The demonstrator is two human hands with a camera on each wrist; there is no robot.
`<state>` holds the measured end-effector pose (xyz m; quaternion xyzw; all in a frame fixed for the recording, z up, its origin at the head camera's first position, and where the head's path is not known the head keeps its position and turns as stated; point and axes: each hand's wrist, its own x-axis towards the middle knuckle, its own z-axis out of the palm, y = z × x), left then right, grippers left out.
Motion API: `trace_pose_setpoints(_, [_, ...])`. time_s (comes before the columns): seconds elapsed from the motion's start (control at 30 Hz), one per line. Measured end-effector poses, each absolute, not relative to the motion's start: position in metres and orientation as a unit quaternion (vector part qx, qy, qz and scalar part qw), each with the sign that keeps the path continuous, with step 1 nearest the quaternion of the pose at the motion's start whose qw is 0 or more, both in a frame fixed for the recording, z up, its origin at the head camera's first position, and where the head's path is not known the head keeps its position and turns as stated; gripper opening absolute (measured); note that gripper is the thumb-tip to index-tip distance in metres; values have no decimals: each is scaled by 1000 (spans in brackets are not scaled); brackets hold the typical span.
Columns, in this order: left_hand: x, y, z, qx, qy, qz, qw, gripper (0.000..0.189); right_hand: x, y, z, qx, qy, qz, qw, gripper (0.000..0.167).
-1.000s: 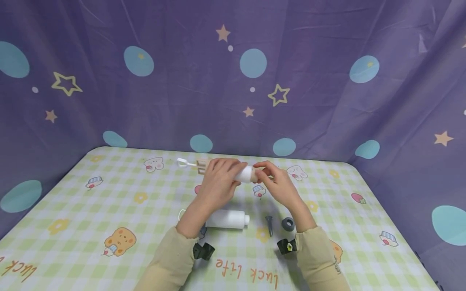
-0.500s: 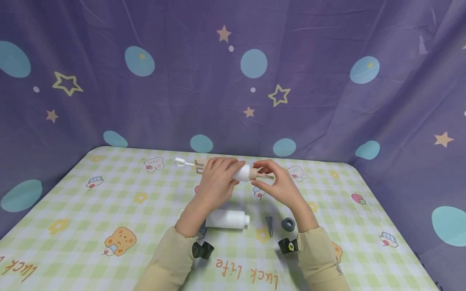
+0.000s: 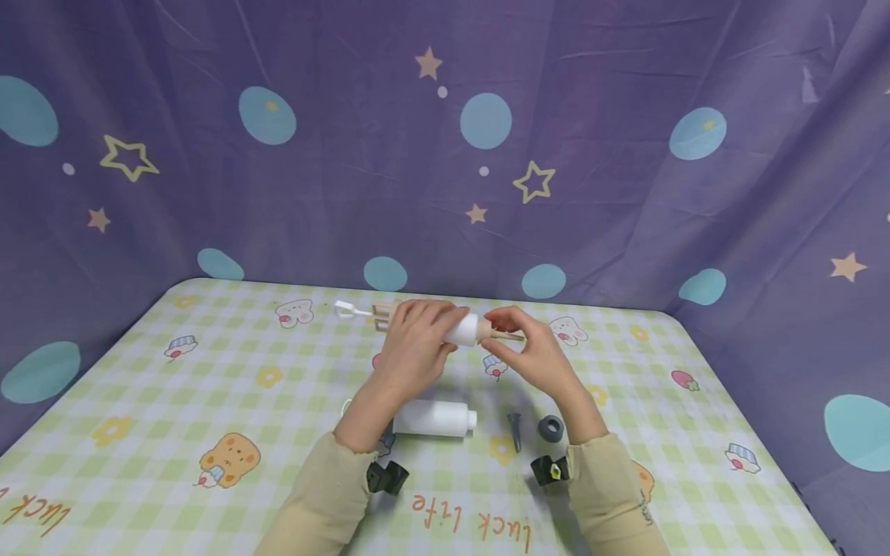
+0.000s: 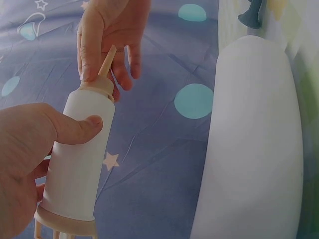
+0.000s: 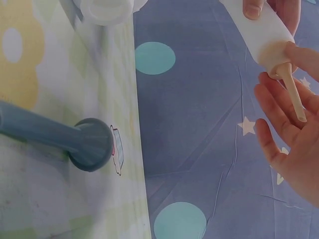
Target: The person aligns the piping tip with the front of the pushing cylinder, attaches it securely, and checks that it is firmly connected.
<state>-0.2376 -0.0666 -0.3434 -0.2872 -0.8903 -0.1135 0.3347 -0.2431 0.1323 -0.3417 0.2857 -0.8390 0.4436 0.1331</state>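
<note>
My left hand [image 3: 412, 347] grips a white squeeze bottle [image 4: 79, 164] that lies tilted on its side in the air over the far part of the table. A beige nozzle cap [image 4: 97, 85] sits on the bottle's right end, its thin spout [image 5: 294, 97] pointing toward my right palm. The thumb and a finger of my right hand [image 3: 541, 354] pinch the cap at its collar. Beige prongs [image 3: 381, 316] stick out from the bottle's other end, along with a white stem that ends in a small frame-like head [image 3: 345, 309]. Left fingers hide part of the bottle.
A second white bottle [image 3: 433, 418] without a nozzle lies on the checked tablecloth [image 3: 278, 432], partly behind my left wrist. To its right lie a grey nozzle [image 3: 515, 432] and a grey ring-shaped cap [image 3: 551, 428]. A purple curtain [image 3: 348, 193] hangs behind the table.
The right fingers, which covered the spout a second ago, have spread so that it shows between them, then come in on the collar. The bottle has shifted very slightly left.
</note>
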Motion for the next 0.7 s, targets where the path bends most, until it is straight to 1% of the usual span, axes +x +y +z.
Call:
trace_pose_setpoints(0.17, [-237,-66,-343,-285,-893,-113,328,49,-256,138,-357,278,-840,447,132,28])
trace_pose_setpoints(0.5, [-237,-66,-343,-293,-886,-121,340,49,-256,136,-358,255,-845,454,120,22])
trace_pose_setpoints(0.7, [-236,-66,-343,-298,-881,-119,348,49,-255,136,-358,242,-853,451,100,23])
